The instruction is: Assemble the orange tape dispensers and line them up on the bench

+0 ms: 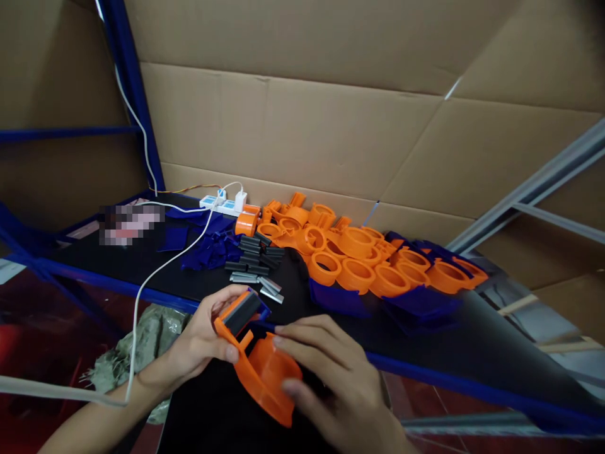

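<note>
An orange plastic tape dispenser [265,372] with a dark grey roller [242,313] and a blue piece at its upper end is held up in front of the table's near edge. My left hand [205,337] is closed around its roller end, thumb on the orange side. At the round end, my right hand [338,366] has its fingers on the rim and its thumb against the lower right side. Its palm faces the dispenser, and part of the rim is hidden behind the fingers.
On the black table [127,265] lie many orange dispenser bodies [357,274], blue plastic pieces [212,249], dark grey rollers [250,252] and silvery metal strips [271,290]. A white cable [142,290] runs from the power strip [222,205] across the left. Cardboard [293,126] walls the back.
</note>
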A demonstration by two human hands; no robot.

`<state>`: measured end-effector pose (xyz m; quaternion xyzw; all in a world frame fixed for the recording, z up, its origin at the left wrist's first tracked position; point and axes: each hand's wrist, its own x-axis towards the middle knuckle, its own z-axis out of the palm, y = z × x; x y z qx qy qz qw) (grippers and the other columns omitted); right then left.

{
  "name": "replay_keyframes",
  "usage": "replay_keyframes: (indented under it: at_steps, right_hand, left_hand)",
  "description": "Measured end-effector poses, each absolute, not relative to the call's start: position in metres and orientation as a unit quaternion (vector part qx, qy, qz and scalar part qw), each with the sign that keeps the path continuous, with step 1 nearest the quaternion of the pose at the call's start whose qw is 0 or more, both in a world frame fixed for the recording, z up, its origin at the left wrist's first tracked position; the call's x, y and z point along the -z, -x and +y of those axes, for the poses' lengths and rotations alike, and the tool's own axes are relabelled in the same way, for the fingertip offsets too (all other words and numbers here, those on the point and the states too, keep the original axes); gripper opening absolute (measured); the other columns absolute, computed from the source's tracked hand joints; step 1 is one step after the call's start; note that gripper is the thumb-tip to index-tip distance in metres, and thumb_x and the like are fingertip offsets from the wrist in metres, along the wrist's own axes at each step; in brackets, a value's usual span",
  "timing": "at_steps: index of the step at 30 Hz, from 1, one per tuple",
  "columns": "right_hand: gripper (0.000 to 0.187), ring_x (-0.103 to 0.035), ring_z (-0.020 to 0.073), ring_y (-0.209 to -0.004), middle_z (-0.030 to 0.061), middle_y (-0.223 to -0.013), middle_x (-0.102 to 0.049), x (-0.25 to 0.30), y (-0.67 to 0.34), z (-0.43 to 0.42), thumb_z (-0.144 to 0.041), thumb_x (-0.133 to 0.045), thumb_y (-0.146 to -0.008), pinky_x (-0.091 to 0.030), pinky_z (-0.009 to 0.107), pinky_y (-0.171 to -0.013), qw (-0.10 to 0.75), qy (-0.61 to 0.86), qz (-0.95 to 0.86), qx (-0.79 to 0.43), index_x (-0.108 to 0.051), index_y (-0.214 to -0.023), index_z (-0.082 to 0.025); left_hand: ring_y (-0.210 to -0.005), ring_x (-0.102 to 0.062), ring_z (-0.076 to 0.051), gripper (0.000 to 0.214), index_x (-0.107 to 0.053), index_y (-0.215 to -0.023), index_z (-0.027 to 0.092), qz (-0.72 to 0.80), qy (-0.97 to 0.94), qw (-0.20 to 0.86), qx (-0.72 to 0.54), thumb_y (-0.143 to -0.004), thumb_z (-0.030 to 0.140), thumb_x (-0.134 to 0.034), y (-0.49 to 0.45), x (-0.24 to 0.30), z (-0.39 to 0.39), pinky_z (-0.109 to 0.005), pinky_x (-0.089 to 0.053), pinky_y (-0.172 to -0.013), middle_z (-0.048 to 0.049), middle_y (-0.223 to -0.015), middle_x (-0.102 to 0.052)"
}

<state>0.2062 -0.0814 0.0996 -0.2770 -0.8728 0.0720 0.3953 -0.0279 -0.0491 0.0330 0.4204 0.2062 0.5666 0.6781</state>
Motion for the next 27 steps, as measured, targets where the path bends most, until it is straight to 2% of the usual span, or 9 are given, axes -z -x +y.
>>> replay_keyframes:
  at_steps: [2,5,7,9,12,14,18,23,27]
  right_hand:
    - [0.035,-0.067,0.0229,-0.096,0.0077,-0.110,-0.075,-0.094,-0.196,-0.089,-0.033,-0.077,-0.084,-0.060,0.039,-0.082,0.366,0.283,-0.885,-0.052,-0.071,-0.115,-0.018]
    - [0.022,-0.068,0.0219,-0.093,0.0065,-0.107,-0.076,-0.086,-0.185,-0.090,-0.020,-0.073,-0.087,-0.059,0.037,-0.082,0.361,0.295,-0.884,-0.036,-0.071,-0.109,-0.018]
    - [0.022,-0.069,0.0218,-0.100,0.0063,-0.111,-0.076,-0.084,-0.184,-0.085,-0.012,-0.066,-0.090,-0.058,0.036,-0.089,0.382,0.300,-0.872,-0.065,-0.072,-0.110,-0.019]
    - [0.021,-0.070,0.0206,-0.098,0.0052,-0.109,-0.076,-0.086,-0.187,-0.078,-0.014,-0.063,-0.092,-0.058,0.032,-0.089,0.418,0.314,-0.841,-0.142,-0.073,-0.109,-0.021]
    - [0.018,-0.072,0.0170,-0.078,0.0032,-0.091,-0.078,-0.088,-0.194,-0.070,-0.025,-0.060,-0.097,-0.057,0.024,-0.070,0.460,0.370,-0.741,-0.322,-0.075,-0.104,-0.021]
    - [0.023,-0.071,0.0164,-0.072,0.0038,-0.087,-0.077,-0.086,-0.197,-0.067,-0.033,-0.059,-0.097,-0.055,0.023,-0.064,0.448,0.386,-0.671,-0.448,-0.076,-0.104,-0.019]
    - [0.031,-0.068,0.0168,-0.074,0.0055,-0.087,-0.076,-0.078,-0.195,-0.066,-0.042,-0.061,-0.095,-0.053,0.023,-0.067,0.369,0.348,-0.631,-0.587,-0.078,-0.100,-0.016]
    - [0.040,-0.065,0.0146,-0.068,0.0030,-0.079,-0.075,-0.079,-0.193,-0.068,-0.041,-0.050,-0.101,-0.050,0.020,-0.061,0.274,0.323,-0.755,-0.501,-0.078,-0.093,-0.014]
    - [0.023,-0.071,0.0163,-0.075,0.0040,-0.087,-0.077,-0.088,-0.221,-0.058,-0.031,-0.056,-0.099,-0.055,0.023,-0.070,0.326,0.341,-0.859,-0.197,-0.077,-0.100,-0.020]
  left_hand:
    - [-0.109,-0.066,-0.031,0.070,-0.068,-0.123,0.024,0.215,-0.416,0.669,-0.577,-0.058,0.033,-0.093,0.025,-0.036,-0.051,-0.042,-0.050,-0.100,-0.0071,-0.116,-0.067]
    - [-0.110,-0.066,-0.034,0.058,-0.067,-0.122,0.023,0.236,-0.407,0.669,-0.575,-0.068,0.029,-0.087,0.020,-0.042,-0.053,-0.045,-0.050,-0.098,-0.0079,-0.111,-0.068]
    - [-0.112,-0.066,-0.035,0.056,-0.065,-0.125,0.023,0.236,-0.392,0.674,-0.579,-0.073,0.031,-0.084,0.018,-0.045,-0.054,-0.049,-0.048,-0.102,-0.0091,-0.113,-0.069]
    - [-0.116,-0.064,-0.036,0.057,-0.065,-0.126,0.021,0.200,-0.388,0.686,-0.582,-0.076,0.042,-0.081,0.017,-0.048,-0.054,-0.052,-0.043,-0.107,-0.0128,-0.119,-0.069]
    - [-0.120,-0.062,-0.037,0.056,-0.068,-0.123,0.017,0.116,-0.389,0.722,-0.560,-0.085,0.058,-0.065,0.017,-0.050,-0.052,-0.054,-0.040,-0.110,-0.0181,-0.126,-0.069]
    - [-0.120,-0.062,-0.037,0.052,-0.069,-0.122,0.016,0.090,-0.386,0.740,-0.544,-0.089,0.056,-0.059,0.017,-0.049,-0.049,-0.055,-0.040,-0.109,-0.0194,-0.128,-0.069]
    - [-0.119,-0.062,-0.037,0.054,-0.068,-0.124,0.017,0.089,-0.374,0.754,-0.533,-0.084,0.053,-0.069,0.015,-0.044,-0.045,-0.056,-0.042,-0.106,-0.0188,-0.125,-0.069]
    - [-0.120,-0.059,-0.038,0.071,-0.066,-0.128,0.017,0.068,-0.370,0.784,-0.493,-0.074,0.062,-0.076,0.014,-0.033,-0.045,-0.055,-0.045,-0.101,-0.0183,-0.130,-0.065]
    - [-0.110,-0.065,-0.034,0.056,-0.072,-0.113,0.017,0.098,-0.342,0.774,-0.524,-0.073,0.056,-0.079,0.017,-0.019,-0.048,-0.052,-0.049,-0.096,-0.0153,-0.121,-0.070]
